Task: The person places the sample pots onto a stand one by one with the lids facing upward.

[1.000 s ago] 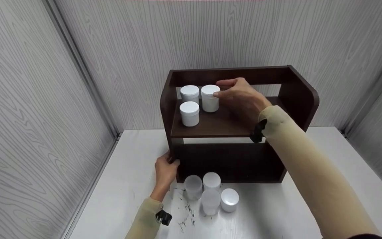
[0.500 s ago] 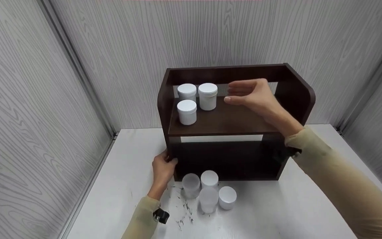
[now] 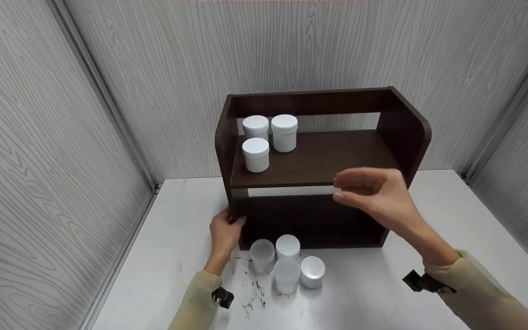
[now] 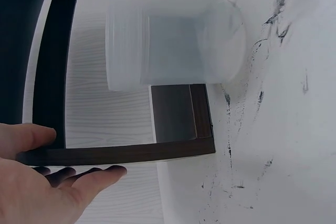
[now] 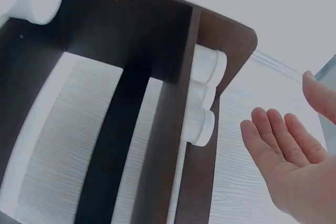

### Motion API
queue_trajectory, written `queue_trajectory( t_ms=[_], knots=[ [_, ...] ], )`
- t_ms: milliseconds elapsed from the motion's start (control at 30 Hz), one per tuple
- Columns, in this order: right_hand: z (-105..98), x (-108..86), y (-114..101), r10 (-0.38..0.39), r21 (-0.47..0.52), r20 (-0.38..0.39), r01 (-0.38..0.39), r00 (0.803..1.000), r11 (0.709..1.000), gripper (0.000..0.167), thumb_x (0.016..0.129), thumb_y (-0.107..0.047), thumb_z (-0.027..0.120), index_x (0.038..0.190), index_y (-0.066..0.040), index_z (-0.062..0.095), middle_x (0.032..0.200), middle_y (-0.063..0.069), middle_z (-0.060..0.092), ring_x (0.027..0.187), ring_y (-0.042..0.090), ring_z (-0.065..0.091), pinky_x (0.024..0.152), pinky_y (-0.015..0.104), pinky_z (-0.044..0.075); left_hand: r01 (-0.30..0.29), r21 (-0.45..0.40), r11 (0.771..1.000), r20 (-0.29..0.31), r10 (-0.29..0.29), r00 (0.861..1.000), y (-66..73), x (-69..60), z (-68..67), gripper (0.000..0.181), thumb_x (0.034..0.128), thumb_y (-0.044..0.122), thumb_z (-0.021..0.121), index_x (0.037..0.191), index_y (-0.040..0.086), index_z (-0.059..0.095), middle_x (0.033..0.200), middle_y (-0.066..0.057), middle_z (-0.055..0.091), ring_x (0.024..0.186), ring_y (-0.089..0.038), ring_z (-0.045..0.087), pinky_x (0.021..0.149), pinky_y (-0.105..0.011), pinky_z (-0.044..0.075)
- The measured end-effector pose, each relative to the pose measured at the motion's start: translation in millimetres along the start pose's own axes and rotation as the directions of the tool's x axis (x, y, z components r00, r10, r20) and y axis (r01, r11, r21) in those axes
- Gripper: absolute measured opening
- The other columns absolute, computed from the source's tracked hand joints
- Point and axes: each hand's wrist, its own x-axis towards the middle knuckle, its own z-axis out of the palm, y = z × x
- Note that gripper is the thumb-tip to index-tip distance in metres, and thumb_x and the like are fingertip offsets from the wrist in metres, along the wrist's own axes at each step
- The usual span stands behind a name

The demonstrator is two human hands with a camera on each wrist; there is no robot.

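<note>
Four whitish, cylindrical plastic jars point(image 3: 287, 266) stand upright on the white table point(image 3: 360, 293), just in front of the dark-brown wooden two-tier shelf point(image 3: 332, 151). The left hand point(image 3: 225, 233), nearer them, grips the shelf's side; the right hand point(image 3: 387, 197) (holding nothing, fingers loosely curved) hangs higher, off to their right.

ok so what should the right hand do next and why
Probably lower the right hand to the rightmost jar on the table. That hand is holding nothing, its thumb and fingers apart; four jars stand on the table, three lidded jars on the upper shelf, and the left hand grips the side of the rack.
</note>
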Motion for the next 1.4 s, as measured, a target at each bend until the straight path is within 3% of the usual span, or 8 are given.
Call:
queue_trajectory(
  t_ms=[267, 633, 867, 1200, 1400],
  knots=[
    [4, -46.9, 39, 0.052, -0.003, 0.016, -0.052, 0.999, 0.999, 0.029, 0.082, 0.001, 0.089, 0.109, 0.003, 0.079, 0.106, 0.017, 0.078, 0.097, 0.022, 0.077, 0.086, 0.033, 0.061, -0.015, 0.012, 1.0, -0.006, 0.015, 1.0, 0.4, 1.9, -1.1, 0.047, 0.0956, 0.004, 0.068, 0.139, -0.011, 0.061, 0.133, -0.028, 0.066, 0.124, -0.041, 0.063, 0.1, -0.051, 0.054],
    [7, -86.1, 97, 0.196, -0.036, 0.069, -0.194, 0.978, 0.98, 0.033, 0.086, -0.01, 0.088, 0.114, 0.004, 0.076, 0.108, 0.015, 0.077, 0.096, 0.023, 0.077, 0.084, 0.031, 0.061, 0.014, 0.001, 1.0, -0.002, -0.014, 1.0, 2.2, 1.9, 0.8, 0.052, 0.0973, 0.007, 0.068, 0.145, -0.01, 0.056, 0.139, -0.028, 0.062, 0.129, -0.041, 0.06, 0.104, -0.051, 0.052],
    [11, -102.2, 124, 0.264, -0.048, 0.089, -0.261, 0.96, 0.964, 0.038, 0.088, -0.016, 0.087, 0.117, 0.006, 0.074, 0.11, 0.014, 0.077, 0.099, 0.024, 0.076, 0.086, 0.03, 0.06, 0.007, 0.003, 1.0, 0.007, -0.007, 1.0, 0.6, 3.6, 2.6, 0.055, 0.0961, 0.004, 0.065, 0.147, -0.01, 0.053, 0.14, -0.029, 0.061, 0.129, -0.041, 0.059, 0.106, -0.052, 0.05],
    [21, -110.7, 151, 0.254, -0.108, 0.162, -0.238, 0.954, 0.965, 0.032, 0.086, -0.019, 0.088, 0.111, -0.002, 0.079, 0.109, 0.008, 0.078, 0.106, 0.027, 0.075, 0.095, 0.036, 0.058, 0.0, 0.001, 1.0, -0.008, 0.0, 1.0, 0.9, 4.1, 3.5, 0.052, 0.0951, 0.002, 0.065, 0.144, -0.011, 0.056, 0.136, -0.029, 0.064, 0.128, -0.042, 0.06, 0.106, -0.052, 0.05],
    [27, -112.4, 159, 0.247, -0.098, 0.193, -0.232, 0.95, 0.968, 0.034, 0.086, -0.017, 0.088, 0.111, 0.003, 0.078, 0.107, 0.018, 0.077, 0.103, 0.03, 0.075, 0.093, 0.04, 0.059, 0.003, 0.005, 1.0, -0.007, -0.003, 1.0, 0.9, 5.0, 3.5, 0.052, 0.0956, 0.003, 0.066, 0.144, -0.011, 0.056, 0.137, -0.029, 0.063, 0.129, -0.042, 0.06, 0.106, -0.052, 0.049]
  ],
)
